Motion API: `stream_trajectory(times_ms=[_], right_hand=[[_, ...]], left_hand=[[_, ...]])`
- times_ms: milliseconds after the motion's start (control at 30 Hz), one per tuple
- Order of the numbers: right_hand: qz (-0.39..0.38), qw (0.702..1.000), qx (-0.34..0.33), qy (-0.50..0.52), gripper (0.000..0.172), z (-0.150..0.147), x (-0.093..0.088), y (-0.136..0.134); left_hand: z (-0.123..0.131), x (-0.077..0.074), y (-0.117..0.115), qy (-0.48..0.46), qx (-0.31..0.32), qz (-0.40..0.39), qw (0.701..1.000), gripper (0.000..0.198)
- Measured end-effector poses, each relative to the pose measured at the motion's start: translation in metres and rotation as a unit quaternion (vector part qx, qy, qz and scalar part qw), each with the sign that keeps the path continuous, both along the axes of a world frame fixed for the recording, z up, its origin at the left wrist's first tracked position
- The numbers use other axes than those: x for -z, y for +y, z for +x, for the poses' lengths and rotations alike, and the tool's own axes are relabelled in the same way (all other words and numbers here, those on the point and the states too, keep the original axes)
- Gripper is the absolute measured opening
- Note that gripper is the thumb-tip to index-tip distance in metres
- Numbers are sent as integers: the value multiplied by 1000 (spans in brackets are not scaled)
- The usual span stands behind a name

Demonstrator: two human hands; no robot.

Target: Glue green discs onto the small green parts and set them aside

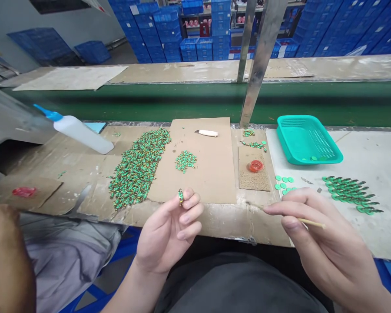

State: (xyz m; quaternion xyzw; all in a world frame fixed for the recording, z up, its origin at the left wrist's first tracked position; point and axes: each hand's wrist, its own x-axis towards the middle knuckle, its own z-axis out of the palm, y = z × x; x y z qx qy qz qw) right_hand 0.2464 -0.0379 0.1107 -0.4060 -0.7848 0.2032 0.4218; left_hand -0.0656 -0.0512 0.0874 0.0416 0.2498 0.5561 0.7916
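Tiny green piece [180, 197], w/ dark & yellow bits, is up off the bench in the person's L hand. Hundreds more like it make a grainy, long heap [140, 167] just L of a flat brown cardboard sheet [208, 174]; a small cluster [185, 161] lies on the sheet itself, nr a white-handled knife [207, 133]. R of that: round red cap [256, 165] on a rough cardboard pad [254, 183], flat green discs [283, 185], perforated plastic basket [332, 155] in teal, & rows of green-based pcs [352, 193]. Translucent bottle [81, 132], blue nozzle, stands tilted in my view, far L. Bench top [224, 221] is worn, cardboard-covered; green strip [150, 104] runs behind, metal post [262, 56] in front of it, blue plastic crates [169, 26] stacked at the back. Another person's arm [6, 261] at the L edge. L hand [172, 234]: thumb & index tog. on the pc, other fingers loosely curled. R hand [322, 239]: thumb & fingers clamped on a thin stick [313, 223], its dark tip pointing L, apart from the pc.
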Motion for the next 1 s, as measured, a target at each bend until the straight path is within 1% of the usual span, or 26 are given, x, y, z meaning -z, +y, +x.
stream_trajectory(times_ms=[133, 233, 333, 400, 467, 533, 600, 700, 800, 900, 967, 1000], right_hand=[[-6, 1000, 2, 0, 24, -6, -4, 3], [-23, 1000, -20, 2, 22, -14, -3, 6], [-44, 998, -41, 6, 24, -27, -2, 10], [-61, 996, -65, 14, 25, -39, -2, 13], [-84, 991, -99, 22, 23, -51, -2, 14], [-107, 985, -133, 36, 20, -61, -2, 13], [-127, 978, -156, 56, 18, -67, -1, 11], [-144, 970, -177, 82, 18, -69, 4, 9], [-150, 969, -177, 84, 16, -66, 9, 11], [-148, 975, -147, 76, 14, -63, 10, 12], [-143, 977, -138, 77, 12, -62, 11, 12], [-140, 978, -136, 80, 10, -62, 12, 12]], left_hand=[[1, 0, -1, 18, 0, -6, 1000, 33], [3, -3, -2, 30, -1, -4, 1000, 35], [6, -4, -4, 53, 14, 16, 998, 36], [11, -3, -6, 83, 33, 41, 995, 37], [18, 1, -10, 112, 70, 64, 989, 40], [25, 5, -15, 126, 116, 73, 982, 43], [32, 10, -19, 130, 149, 70, 978, 47], [38, 16, -25, 142, 154, 65, 976, 50], [39, 22, -26, 166, 150, 66, 972, 54], [38, 27, -26, 192, 151, 82, 966, 56], [36, 30, -25, 245, 147, 102, 953, 55], [35, 32, -24, 310, 136, 118, 934, 56]])
